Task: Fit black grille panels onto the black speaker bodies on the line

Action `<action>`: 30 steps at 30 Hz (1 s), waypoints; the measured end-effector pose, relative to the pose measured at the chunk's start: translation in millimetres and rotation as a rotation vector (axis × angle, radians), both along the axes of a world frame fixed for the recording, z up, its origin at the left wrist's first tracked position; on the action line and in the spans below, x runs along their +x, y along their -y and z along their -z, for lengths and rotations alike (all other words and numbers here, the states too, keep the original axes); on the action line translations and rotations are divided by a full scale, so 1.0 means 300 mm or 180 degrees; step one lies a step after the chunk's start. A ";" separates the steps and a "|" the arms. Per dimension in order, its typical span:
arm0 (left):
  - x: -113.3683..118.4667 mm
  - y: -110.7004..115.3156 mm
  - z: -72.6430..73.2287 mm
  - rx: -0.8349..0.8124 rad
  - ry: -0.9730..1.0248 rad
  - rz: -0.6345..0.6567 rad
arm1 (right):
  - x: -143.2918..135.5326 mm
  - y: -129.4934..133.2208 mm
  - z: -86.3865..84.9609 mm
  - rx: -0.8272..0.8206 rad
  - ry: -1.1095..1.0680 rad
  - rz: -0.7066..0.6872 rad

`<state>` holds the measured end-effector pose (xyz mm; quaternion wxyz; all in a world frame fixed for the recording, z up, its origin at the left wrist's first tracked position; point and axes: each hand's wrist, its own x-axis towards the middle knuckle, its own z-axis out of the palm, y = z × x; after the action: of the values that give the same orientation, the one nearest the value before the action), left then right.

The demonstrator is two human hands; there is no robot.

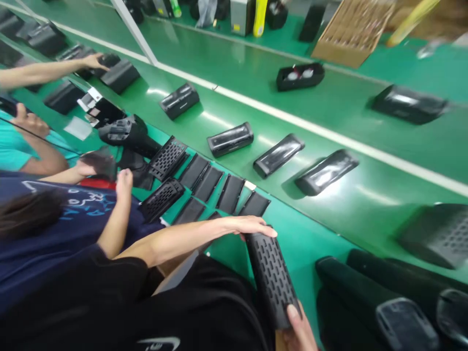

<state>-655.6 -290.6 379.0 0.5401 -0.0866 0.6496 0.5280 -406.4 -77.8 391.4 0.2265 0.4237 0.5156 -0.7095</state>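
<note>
Both my hands hold one long black speaker housing (273,278) with rows of slots in its face. My left hand (252,225) grips its far upper end, fingers bent over the edge. At the near lower end, my right hand (300,325) clasps it with the thumb on the slotted face. The housing is tilted and held above the green bench. Just beyond my left hand lie several flat black panels (229,193). Two slotted black panels (168,158) rest farther left among them. The underside of the housing is hidden.
A green conveyor belt (234,105) carries several glossy black housings (230,139). Large black cylinders (380,292) stand at right. Co-workers sit at left; one person's hand (124,183) is near a black drill-like tool (127,134). A cardboard tray (347,29) lies beyond the belt.
</note>
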 end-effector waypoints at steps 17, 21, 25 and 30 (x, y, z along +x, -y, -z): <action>0.100 0.153 0.042 -0.0125 -0.0834 -0.2440 | -1.109 -0.367 0.203 0.1776 -0.0738 0.0981; 0.166 0.213 0.095 -0.0565 -0.1062 -0.2493 | -1.059 -0.266 0.238 0.2632 -0.0472 0.0756; 0.184 0.187 0.116 -0.0953 -0.1533 -0.2118 | -1.102 -0.071 0.297 0.3393 -0.0493 0.0346; 0.120 0.120 0.083 -0.1068 -0.2026 -0.1570 | -1.212 -0.012 0.315 0.3786 -0.0118 -0.0018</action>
<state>-619.7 -326.6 354.0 0.1491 -0.1586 0.8204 0.5288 -769.9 -74.1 297.0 -0.0569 0.4640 0.8295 -0.3056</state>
